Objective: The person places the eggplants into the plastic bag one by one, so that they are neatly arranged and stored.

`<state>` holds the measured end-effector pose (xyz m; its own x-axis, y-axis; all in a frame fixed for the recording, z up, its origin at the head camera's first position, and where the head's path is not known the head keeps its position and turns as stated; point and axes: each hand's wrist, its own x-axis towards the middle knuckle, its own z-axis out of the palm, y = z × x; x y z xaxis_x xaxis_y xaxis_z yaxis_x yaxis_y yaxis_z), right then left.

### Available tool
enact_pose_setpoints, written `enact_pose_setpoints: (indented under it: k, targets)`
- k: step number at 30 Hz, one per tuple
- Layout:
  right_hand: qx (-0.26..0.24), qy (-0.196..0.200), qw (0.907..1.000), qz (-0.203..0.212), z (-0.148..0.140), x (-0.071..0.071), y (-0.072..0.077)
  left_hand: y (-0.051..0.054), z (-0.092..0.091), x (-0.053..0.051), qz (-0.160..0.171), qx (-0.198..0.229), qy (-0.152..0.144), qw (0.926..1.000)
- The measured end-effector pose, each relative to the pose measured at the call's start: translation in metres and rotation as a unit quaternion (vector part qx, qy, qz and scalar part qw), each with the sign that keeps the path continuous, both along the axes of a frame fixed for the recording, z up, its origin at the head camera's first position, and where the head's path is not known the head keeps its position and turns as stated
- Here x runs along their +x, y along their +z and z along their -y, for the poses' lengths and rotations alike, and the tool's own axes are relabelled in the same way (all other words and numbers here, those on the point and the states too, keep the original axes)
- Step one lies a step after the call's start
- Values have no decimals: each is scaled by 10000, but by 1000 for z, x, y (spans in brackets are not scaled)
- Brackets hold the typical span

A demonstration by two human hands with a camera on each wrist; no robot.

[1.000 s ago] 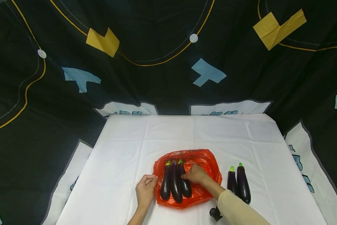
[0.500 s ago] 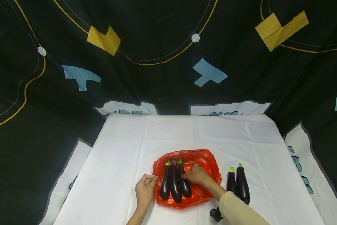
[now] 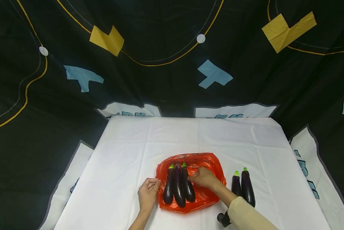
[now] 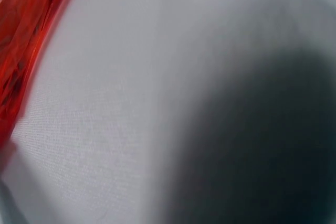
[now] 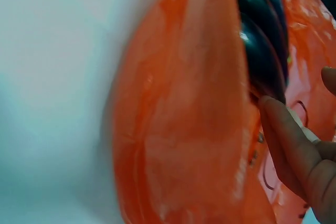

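A red plastic bag (image 3: 210, 161) lies spread on the white table, with three dark purple eggplants (image 3: 178, 188) side by side in it. My left hand (image 3: 148, 195) pinches the bag's left rim between thumb and fingers. Over the bag's right part, my right hand (image 3: 203, 178) is beside the rightmost eggplant (image 3: 188, 188). In the right wrist view a fairly straight finger (image 5: 286, 129) reaches the eggplants' (image 5: 260, 51) end, the thumb apart from it; nothing is gripped there. The left wrist view shows only bag (image 4: 29, 40), cloth and a dark blur.
Two more eggplants (image 3: 248, 188) lie on the white cloth (image 3: 126, 153) right of the bag, partly behind the right sleeve (image 3: 248, 214). A small black object (image 3: 223, 219) shows below the right forearm. A dark printed curtain (image 3: 160, 86) hangs behind the table.
My right hand has shifted slightly right, off the rightmost eggplant's side, and the sleeve has moved with it. The left hand, bag and eggplants stay put.
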<state>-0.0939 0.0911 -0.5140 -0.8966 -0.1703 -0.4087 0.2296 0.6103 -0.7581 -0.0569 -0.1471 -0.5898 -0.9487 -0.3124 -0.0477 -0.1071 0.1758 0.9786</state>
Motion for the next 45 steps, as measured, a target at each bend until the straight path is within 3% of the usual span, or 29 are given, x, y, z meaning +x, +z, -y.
enact_pose_setpoints:
  k: [5, 11, 20, 24, 26, 29, 32, 34, 40, 45]
  targets:
    - [-21, -89, 10000, 10, -12, 1, 16, 0, 0, 0, -6, 22, -22, 10000]
    - [-440, -384, 9982, 121, -36, 4, 32, -1, 0, 0, -53, 6, -57, 10000]
    - [-1109, -533, 9924, -66, -90, 17, 51, -3, 2, 0, -52, 81, -82, 9999]
    - [-1031, -744, 9918, -133, -119, 27, 52, -4, 3, 1, -49, 75, -95, 9999]
    - [-729, -875, 9933, -192, -134, 34, 50, -4, 3, 1, -54, 87, -88, 9999]
    - [273, -1116, 9924, -435, -158, 43, 42, -4, 3, 1, -39, 105, -76, 9999]
    - [1340, -1379, 9791, -655, -181, 52, 27, -4, 3, 1, -25, 109, -52, 9999]
    - [1747, -1497, 9709, -662, -193, 57, 15, -4, 4, 1, -18, 94, -48, 9999]
    - [1738, -1591, 9718, -18, -209, 68, -19, -4, 4, 2, -53, 31, -77, 10000]
    - [1678, -1508, 9742, -38, -206, 72, -31, -6, 4, 2, -27, 39, -71, 10000]
